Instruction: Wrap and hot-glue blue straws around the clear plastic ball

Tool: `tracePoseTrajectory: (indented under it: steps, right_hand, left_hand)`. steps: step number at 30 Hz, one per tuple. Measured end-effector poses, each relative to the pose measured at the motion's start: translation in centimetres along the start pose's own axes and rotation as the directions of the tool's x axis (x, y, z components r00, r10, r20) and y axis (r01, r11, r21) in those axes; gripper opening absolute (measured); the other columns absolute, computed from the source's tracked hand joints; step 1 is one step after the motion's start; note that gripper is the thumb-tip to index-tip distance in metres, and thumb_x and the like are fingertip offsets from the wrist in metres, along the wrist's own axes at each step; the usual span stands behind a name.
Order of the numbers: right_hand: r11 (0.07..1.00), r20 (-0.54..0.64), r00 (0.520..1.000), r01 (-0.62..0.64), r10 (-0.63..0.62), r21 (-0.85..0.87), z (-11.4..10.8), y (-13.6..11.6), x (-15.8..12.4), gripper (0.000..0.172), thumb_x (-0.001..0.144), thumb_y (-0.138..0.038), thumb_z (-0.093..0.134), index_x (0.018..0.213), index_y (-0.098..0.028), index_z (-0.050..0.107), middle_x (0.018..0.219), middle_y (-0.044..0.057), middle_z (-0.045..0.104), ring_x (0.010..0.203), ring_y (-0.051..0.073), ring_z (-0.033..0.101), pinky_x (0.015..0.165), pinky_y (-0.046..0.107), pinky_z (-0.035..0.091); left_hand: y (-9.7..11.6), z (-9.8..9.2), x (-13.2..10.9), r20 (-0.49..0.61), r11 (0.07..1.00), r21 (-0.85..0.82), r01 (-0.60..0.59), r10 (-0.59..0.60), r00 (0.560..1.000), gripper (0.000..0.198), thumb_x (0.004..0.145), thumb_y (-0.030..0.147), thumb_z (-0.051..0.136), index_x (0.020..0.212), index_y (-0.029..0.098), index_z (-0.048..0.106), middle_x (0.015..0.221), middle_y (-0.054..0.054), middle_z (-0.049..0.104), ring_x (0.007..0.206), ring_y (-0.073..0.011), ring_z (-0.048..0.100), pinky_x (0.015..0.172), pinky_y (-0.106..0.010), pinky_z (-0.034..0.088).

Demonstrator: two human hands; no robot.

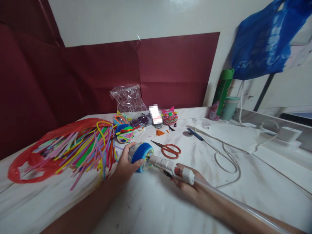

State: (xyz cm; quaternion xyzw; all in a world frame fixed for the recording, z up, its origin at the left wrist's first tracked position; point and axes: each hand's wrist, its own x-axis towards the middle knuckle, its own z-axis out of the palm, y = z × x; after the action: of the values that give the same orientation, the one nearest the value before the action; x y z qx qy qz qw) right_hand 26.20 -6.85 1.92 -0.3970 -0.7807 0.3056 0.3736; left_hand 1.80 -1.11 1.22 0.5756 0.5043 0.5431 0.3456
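Note:
My left hand (128, 161) grips a round craft piece (142, 156), clear at its left side and wrapped with dark and light blue strands. My right hand (188, 183) holds a white glue gun (165, 165), with a long clear glue stick (226, 193) trailing from its back over my forearm. The gun's nozzle is at the right side of the craft piece; whether it touches cannot be made out. Just beyond the gun lie scissors (170, 151) with orange-red handles. A finished-looking colourful ball (124, 134) sits behind my left hand.
Many coloured pipe cleaners (83, 152) lie on a red plastic bag (21, 165) at left. A pink cat-eared ball (170, 116), a clear plastic bag (129, 99) and orange scraps (160, 132) are behind. A blue-handled tool (195, 134) with a cord, a green spray can (221, 94) and a cup (229, 108) stand right.

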Motion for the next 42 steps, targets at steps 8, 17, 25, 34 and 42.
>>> tracePoseTrajectory:
  steps: [8,17,25,34,42]
  right_hand:
    - [1.000,0.007,1.000,0.014,-0.014,0.000,0.1,-0.1,0.2,0.009,0.084,-0.020,0.045,0.077,-0.020,0.050,0.071,-0.002,0.053,0.065,0.013,0.051,0.060,0.023,0.042]
    - [0.999,-0.052,0.998,0.018,-0.019,-0.029,-0.1,0.1,0.1,0.009,0.084,-0.021,0.045,0.078,-0.020,0.052,0.071,-0.001,0.055,0.066,0.014,0.052,0.060,0.024,0.043]
    - [1.000,-0.021,1.000,0.004,-0.004,-0.026,-0.3,-0.5,0.0,0.012,0.082,-0.021,0.043,0.079,-0.019,0.054,0.072,0.000,0.057,0.068,0.015,0.055,0.062,0.025,0.045]
    - [0.999,-0.050,0.998,-0.025,0.024,-0.025,-0.4,-1.0,0.3,0.016,0.079,-0.024,0.041,0.078,-0.018,0.056,0.072,0.003,0.058,0.070,0.018,0.055,0.062,0.028,0.045]
    - [0.999,-0.051,0.998,-0.026,0.025,-0.026,-0.4,-0.9,0.3,0.016,0.079,-0.025,0.040,0.075,-0.019,0.055,0.073,0.003,0.059,0.071,0.018,0.055,0.061,0.027,0.046]
  left_hand:
    - [-0.3,0.0,0.0,-0.018,1.000,-0.006,-0.020,0.019,1.000,0.068,0.056,0.027,0.071,0.119,0.020,0.048,0.106,-0.006,0.059,0.090,-0.0224,0.059,0.077,-0.032,0.047]
    - [-0.2,-0.2,0.1,0.028,0.999,-0.035,0.005,-0.004,1.000,0.070,0.055,0.029,0.073,0.120,0.020,0.047,0.109,-0.008,0.059,0.092,-0.0236,0.060,0.078,-0.033,0.048]
    - [0.0,-0.3,0.1,0.034,1.000,-0.008,-0.030,0.030,0.999,0.069,0.057,0.030,0.072,0.120,0.019,0.046,0.109,-0.009,0.059,0.095,-0.0248,0.059,0.081,-0.034,0.047]
    - [0.6,-0.2,-0.1,0.044,1.000,0.019,-0.012,0.011,0.999,0.069,0.057,0.030,0.071,0.119,0.019,0.046,0.107,-0.007,0.060,0.093,-0.0240,0.060,0.080,-0.033,0.047]
    - [0.6,-0.3,-0.1,0.066,1.000,0.022,0.001,-0.002,0.998,0.070,0.058,0.030,0.071,0.122,0.020,0.043,0.110,-0.008,0.058,0.098,-0.0244,0.058,0.081,-0.032,0.047]
